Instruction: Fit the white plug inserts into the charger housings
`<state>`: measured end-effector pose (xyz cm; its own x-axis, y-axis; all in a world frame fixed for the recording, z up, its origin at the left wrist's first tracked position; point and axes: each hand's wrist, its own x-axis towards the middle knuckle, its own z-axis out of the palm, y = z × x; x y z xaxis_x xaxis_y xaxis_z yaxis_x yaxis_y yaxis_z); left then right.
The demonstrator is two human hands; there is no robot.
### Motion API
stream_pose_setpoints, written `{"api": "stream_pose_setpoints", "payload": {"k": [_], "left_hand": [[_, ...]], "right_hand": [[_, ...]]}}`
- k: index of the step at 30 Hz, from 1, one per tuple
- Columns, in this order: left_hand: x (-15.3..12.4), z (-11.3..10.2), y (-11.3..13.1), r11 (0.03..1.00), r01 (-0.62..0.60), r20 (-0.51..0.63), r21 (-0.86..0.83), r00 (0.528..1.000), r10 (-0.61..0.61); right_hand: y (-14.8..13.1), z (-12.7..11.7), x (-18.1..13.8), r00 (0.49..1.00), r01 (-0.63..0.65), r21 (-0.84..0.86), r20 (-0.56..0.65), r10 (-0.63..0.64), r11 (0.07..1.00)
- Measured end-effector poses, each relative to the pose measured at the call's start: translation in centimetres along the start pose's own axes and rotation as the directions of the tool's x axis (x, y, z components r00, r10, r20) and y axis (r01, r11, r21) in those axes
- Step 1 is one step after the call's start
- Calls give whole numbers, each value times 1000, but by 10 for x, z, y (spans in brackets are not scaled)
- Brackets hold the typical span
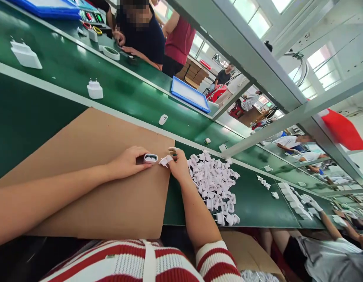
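Casing of white oval plastic (150, 158) is gripped in the left hand (133, 161) above a brown cardboard sheet (134, 207), hollow end uncovered presumably for sight, while I note the right hand (179, 164) pinching a white pronged plastic piece (165, 161).

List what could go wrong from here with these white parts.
1. The nearest pieces of the white pile lie close to the front edge of the green table; the right forearm, right beside them, might knock some off.
2. The small plug piece sits at the fingertips of the right hand, so it could slip onto the cardboard.
3. The left hand might tilt the open-ended housing out of line.
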<state>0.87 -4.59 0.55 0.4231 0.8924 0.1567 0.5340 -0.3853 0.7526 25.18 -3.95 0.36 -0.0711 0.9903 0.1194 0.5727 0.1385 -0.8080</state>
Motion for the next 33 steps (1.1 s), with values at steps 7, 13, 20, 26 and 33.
{"api": "stream_pose_setpoints", "payload": {"k": [7, 13, 20, 26, 33], "left_hand": [[2, 6, -10, 999, -31, -31, -35, 999, 30], [1, 5, -9, 998, -14, -20, -66, 1000, 12], [0, 6, -9, 996, -65, 2, -60, 998, 66], [-2, 6, -3, 995, -11, -28, -96, 1000, 8], [-1, 6, -8, 997, -37, -2, -68, 999, 37]], "right_hand": [[2, -10, -6, 984, 84, -172, 169, -54, 982], [2, -3, -4, 983, 120, 75, 132, -129, 990], [-18, -8, -12, 994, 107, 91, 7, -108, 990], [-27, -16, -24, 953, 300, -415, 97, -286, 859], [-12, 10, -11, 985, 128, -14, 116, -125, 992]]}}
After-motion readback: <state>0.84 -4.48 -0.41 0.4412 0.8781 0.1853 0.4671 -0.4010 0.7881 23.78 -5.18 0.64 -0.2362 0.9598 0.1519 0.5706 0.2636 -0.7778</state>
